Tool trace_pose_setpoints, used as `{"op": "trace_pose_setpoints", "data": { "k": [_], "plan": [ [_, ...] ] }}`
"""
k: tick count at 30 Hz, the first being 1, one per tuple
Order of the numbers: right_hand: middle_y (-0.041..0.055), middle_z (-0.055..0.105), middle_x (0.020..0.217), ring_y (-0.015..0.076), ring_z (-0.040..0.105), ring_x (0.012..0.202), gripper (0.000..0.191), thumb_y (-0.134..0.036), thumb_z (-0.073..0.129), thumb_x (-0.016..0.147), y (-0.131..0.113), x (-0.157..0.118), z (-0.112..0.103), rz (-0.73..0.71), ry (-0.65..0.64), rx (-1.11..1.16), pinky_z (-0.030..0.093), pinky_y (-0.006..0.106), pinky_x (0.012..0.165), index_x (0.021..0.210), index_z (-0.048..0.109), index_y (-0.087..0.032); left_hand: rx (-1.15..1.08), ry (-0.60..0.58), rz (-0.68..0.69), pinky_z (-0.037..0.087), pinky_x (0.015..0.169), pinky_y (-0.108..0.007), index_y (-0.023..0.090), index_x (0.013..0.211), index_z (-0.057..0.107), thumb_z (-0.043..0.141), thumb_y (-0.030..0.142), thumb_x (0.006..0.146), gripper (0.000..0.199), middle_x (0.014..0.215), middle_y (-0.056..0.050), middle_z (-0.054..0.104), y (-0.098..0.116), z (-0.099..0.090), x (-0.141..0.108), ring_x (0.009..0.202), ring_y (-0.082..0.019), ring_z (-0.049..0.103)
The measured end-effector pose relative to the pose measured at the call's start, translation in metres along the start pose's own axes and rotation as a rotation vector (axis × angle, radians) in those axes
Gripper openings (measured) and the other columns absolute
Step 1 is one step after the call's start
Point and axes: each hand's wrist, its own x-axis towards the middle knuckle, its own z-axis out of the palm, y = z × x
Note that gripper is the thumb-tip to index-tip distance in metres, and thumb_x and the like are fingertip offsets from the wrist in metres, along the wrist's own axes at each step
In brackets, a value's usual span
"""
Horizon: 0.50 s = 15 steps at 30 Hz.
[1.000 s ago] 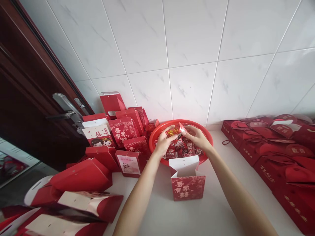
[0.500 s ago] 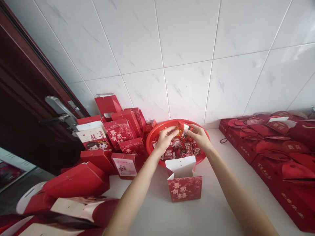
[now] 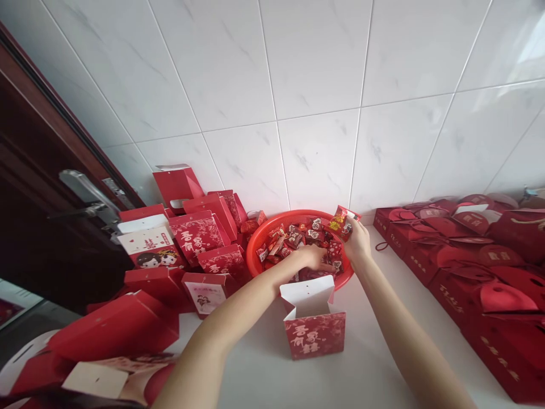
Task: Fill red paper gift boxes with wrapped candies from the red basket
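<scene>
A red perforated plastic basket full of small wrapped candies stands against the wall. My left hand reaches down among the candies, its fingertips hidden, so its grip is unclear. Above the basket's right rim, my right hand is closed on red candy packets with gold print; how many cannot be told. In front of the basket, between my forearms, a red gift box with white characters stands upright, its top open and its white back flap raised.
Several red gift boxes crowd the left side, more lying at the front left. Rows of red boxes with bow-like tops fill the right. White tiled wall rises behind; a dark door is at left.
My hands were together over the basket with the packets between them. My left hand has gone down into the candies, while the right has moved slightly right, carrying the packets.
</scene>
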Motion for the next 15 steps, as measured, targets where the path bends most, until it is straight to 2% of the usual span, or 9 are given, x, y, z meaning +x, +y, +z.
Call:
{"op": "trace_pose_setpoints", "data": {
  "k": [4,6,8,11,15],
  "plan": [
    [-0.0033,0.069,0.066,0.0123,0.066,0.057,0.013,-0.023,0.076,0.07,-0.003,-0.003,0.003,0.012,0.029,-0.006,0.057,0.022,0.052,0.075,0.065,-0.018,-0.025,-0.03,0.036,0.049,0.067,-0.026,0.026,0.101,0.075,0.08,0.03,0.07,0.031,0.102,-0.005,0.078,-0.003,0.001,-0.003,0.084,-0.025,0.072],
    [-0.0032,0.069,0.066,0.0126,0.066,0.058,0.012,-0.024,0.075,0.071,-0.004,-0.004,0.004,0.012,0.036,-0.002,0.057,0.022,0.052,0.076,0.066,-0.018,-0.051,0.01,0.046,0.049,0.067,-0.024,0.028,0.1,0.076,0.08,0.023,0.066,0.035,0.102,-0.001,0.079,-0.009,-0.002,-0.006,0.085,-0.023,0.071],
    [-0.0027,0.069,0.066,0.0126,0.065,0.058,0.011,-0.023,0.074,0.071,-0.005,-0.004,0.004,0.018,0.038,0.002,0.057,0.022,0.053,0.075,0.065,-0.018,-0.08,0.112,0.031,0.05,0.071,-0.025,0.028,0.106,0.076,0.079,0.021,0.067,0.039,0.103,-0.002,0.079,-0.015,-0.008,-0.009,0.09,-0.024,0.072],
    [-0.0019,0.069,0.065,0.0126,0.065,0.057,0.008,-0.02,0.073,0.071,-0.007,-0.006,0.005,0.033,0.043,0.006,0.057,0.022,0.053,0.073,0.065,-0.017,-0.132,0.335,-0.033,0.053,0.081,-0.029,0.028,0.122,0.071,0.071,0.024,0.079,0.044,0.107,-0.003,0.078,-0.026,-0.017,-0.013,0.095,-0.025,0.072],
    [-0.0022,0.068,0.062,0.0124,0.064,0.056,0.002,-0.016,0.068,0.073,-0.009,-0.01,0.008,0.055,0.069,0.027,0.056,0.022,0.05,0.074,0.066,-0.017,-0.146,0.611,-0.158,0.049,0.101,-0.04,0.02,0.137,0.062,0.06,0.015,0.086,0.052,0.127,-0.013,0.07,-0.04,-0.025,-0.017,0.118,-0.03,0.065]
  ]
}}
